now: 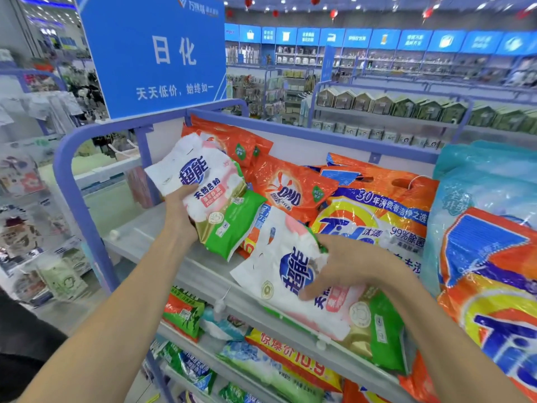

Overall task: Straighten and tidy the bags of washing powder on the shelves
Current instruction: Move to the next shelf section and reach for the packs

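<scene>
Shelf (151, 237) | left hand (177, 216) grips white bag (200, 181) (lifted) | right hand (348, 267) grips second bag (276, 274)

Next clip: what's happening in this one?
A person is tidying washing powder in a shop. The left hand holds one white and pink bag up off the top shelf, while the right hand grips a matching second bag lying slanted over the shelf's front edge. Behind them, orange bags lean untidily.
</scene>
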